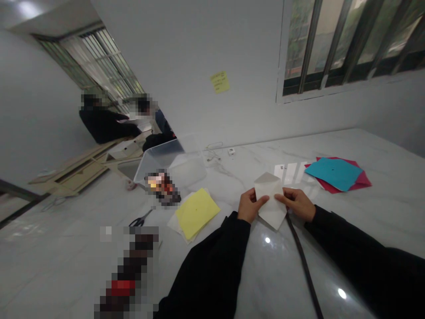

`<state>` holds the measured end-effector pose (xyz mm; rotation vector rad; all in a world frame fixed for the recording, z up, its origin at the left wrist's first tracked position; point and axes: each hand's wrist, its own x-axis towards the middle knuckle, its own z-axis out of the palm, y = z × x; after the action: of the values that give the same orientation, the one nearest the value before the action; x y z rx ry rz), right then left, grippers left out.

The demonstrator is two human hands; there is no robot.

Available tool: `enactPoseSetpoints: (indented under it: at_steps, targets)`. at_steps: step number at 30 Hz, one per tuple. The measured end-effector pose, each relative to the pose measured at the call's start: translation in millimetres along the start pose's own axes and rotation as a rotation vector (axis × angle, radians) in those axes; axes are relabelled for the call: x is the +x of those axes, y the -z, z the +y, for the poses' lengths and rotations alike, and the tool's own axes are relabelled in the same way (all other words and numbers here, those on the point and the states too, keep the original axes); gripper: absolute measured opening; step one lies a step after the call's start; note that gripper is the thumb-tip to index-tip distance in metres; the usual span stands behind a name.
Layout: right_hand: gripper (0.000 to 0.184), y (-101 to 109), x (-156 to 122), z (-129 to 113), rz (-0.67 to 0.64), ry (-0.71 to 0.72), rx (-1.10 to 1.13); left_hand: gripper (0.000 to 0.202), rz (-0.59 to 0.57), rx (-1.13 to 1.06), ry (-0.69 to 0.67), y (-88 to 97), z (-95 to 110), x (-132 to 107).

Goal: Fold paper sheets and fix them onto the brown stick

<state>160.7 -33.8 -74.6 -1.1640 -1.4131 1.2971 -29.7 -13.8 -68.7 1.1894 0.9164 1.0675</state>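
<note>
A folded white paper [271, 208] is held above the white marble table [381, 208], tilted like a diamond. My left hand [249, 206] pinches its left edge, thumb on top. My right hand [298, 203] pinches its right edge. Both arms are in black sleeves. A dark strap [303, 266] runs from under the paper toward me.
A yellow sheet on white sheets [196, 212] lies to the left, scissors [141, 219] beyond it. Blue paper [334, 173] lies on red sheets at the right. A clear plastic bin [166, 161] stands at the back left. Two people sit far left by a window.
</note>
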Motion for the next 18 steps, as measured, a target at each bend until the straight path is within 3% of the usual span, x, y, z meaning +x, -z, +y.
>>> enactPoseSetpoints:
  at_steps: [18]
  targets:
    - [0.038,0.4,-1.6,1.4,-0.055,-0.013,-0.016,0.049,0.011,0.019,0.015,-1.1,1.1,-1.9]
